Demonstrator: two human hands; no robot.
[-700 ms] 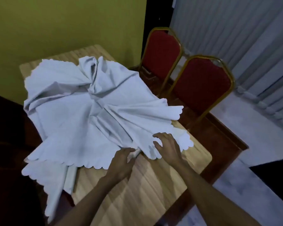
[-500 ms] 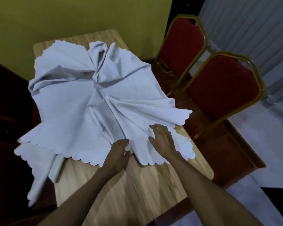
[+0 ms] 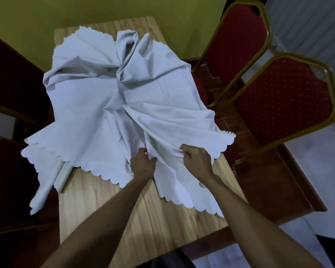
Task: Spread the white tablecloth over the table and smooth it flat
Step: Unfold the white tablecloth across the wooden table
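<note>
A white tablecloth [image 3: 97, 105] with a scalloped hem lies crumpled and folded over itself on a light wooden table [image 3: 135, 219]. It covers the far two thirds of the top; one corner hangs off the left edge. My left hand [image 3: 142, 165] pinches a fold near the cloth's near edge. My right hand [image 3: 196, 160] is closed in a fist around a bunched fold just to the right, with a flap of cloth draped beneath its wrist. The near part of the table is bare wood.
Two red upholstered chairs with gold frames [image 3: 284, 101] [image 3: 238, 33] stand close along the table's right side. Dark red chair backs [image 3: 12, 78] line the left side. A yellow-green wall [image 3: 66, 12] rises just behind the table's far end.
Both hands went from resting flat on the cloth to gripping folds of it. A flap now lies further toward me over the wood. The camera moved forward and to the left.
</note>
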